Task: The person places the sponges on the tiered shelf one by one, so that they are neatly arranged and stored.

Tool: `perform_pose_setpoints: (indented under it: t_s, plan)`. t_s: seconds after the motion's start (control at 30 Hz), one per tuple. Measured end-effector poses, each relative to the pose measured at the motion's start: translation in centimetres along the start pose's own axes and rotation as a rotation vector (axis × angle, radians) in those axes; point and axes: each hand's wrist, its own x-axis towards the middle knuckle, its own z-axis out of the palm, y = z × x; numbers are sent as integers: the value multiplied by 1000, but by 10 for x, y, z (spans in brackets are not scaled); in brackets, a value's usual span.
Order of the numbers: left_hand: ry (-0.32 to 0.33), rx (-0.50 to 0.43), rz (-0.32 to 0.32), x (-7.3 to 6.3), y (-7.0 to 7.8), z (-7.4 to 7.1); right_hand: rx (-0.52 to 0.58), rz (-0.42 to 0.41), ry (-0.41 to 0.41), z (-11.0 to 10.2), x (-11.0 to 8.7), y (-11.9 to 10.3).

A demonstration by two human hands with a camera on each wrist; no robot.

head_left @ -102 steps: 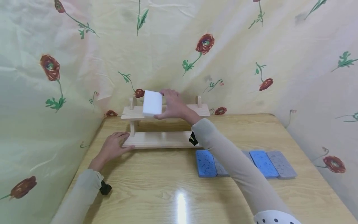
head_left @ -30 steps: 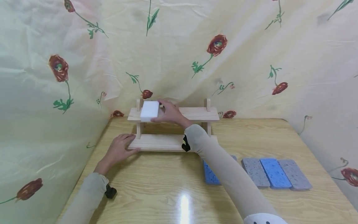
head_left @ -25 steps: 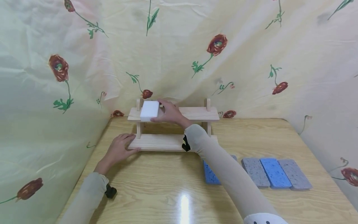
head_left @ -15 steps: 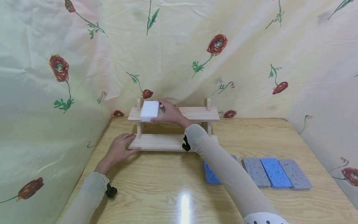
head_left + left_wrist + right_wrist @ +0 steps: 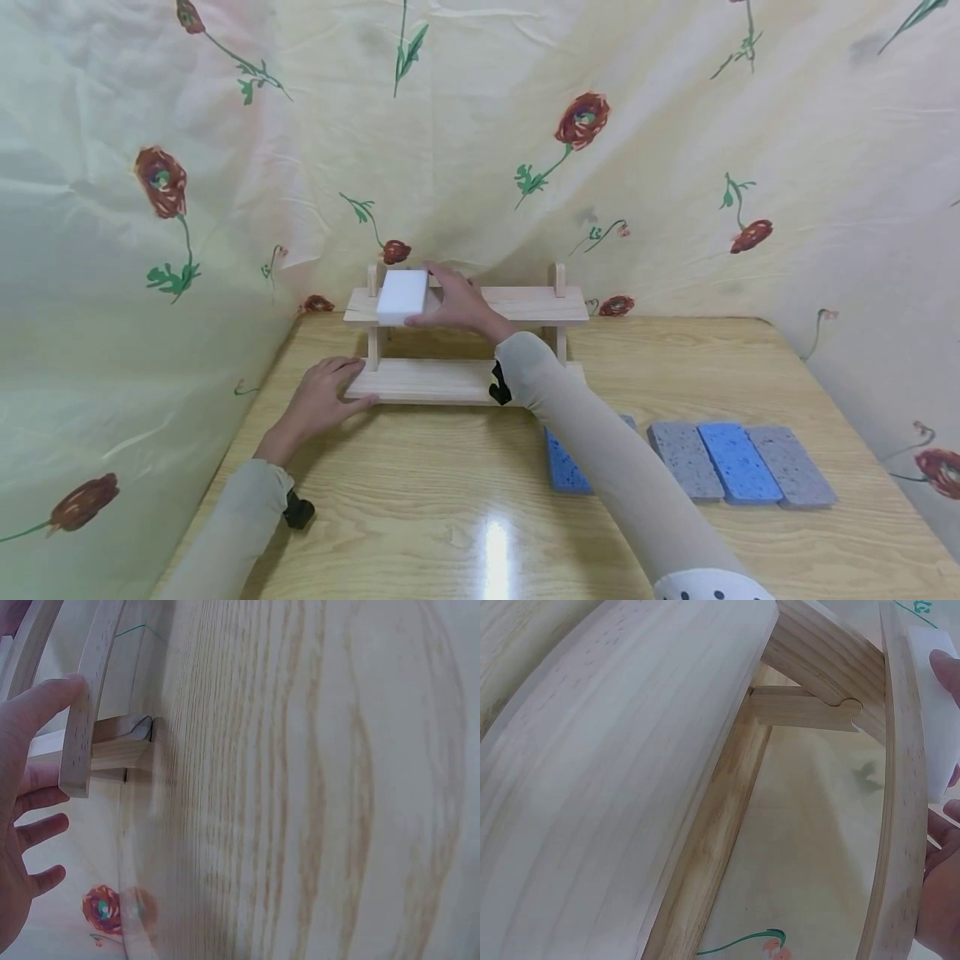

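Observation:
A two-tier wooden shelf (image 5: 431,377) stands at the back of the table. On the left part of its upper board (image 5: 525,305) lies a white, block-shaped sponge (image 5: 403,296). My right hand (image 5: 459,304) holds that sponge by its right side, thumb at the front and fingers behind; the right wrist view shows the white sponge (image 5: 932,720) just above the board edge. My left hand (image 5: 318,400) grips the left end of the lower board. Seen from the left wrist, the thumb of the left hand (image 5: 22,742) is on the board's edge, other fingers beyond it.
To the right on the wooden table (image 5: 420,500) several sponges lie in a row: a blue sponge (image 5: 566,467) partly under the right sleeve (image 5: 600,433), a grey sponge (image 5: 686,461), another blue one (image 5: 741,462) and a grey one at the end. Flowered cloth (image 5: 480,167) hangs behind.
Since the earliest frame, my right hand has lowered the white sponge from above the shelf onto the upper board. Over the last second nothing visibly moves; the left hand stays on the lower board.

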Motion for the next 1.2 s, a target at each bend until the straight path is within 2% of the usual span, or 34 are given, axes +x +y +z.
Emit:
perform_pose_setpoints:
  t_s: [0.3, 0.6, 0.87, 1.2]
  plan:
    - [7, -1, 20, 0, 3, 0, 14, -5, -4, -4, -4, 0]
    - [-4, 10, 5, 1, 4, -2, 42, -15, -6, -9, -12, -1]
    - [-13, 13, 6, 1, 6, -3, -7, -65, -8, -12, -22, 2]
    - [-32, 10, -15, -1, 6, -4, -119, -142, -76, -22, -46, 4]
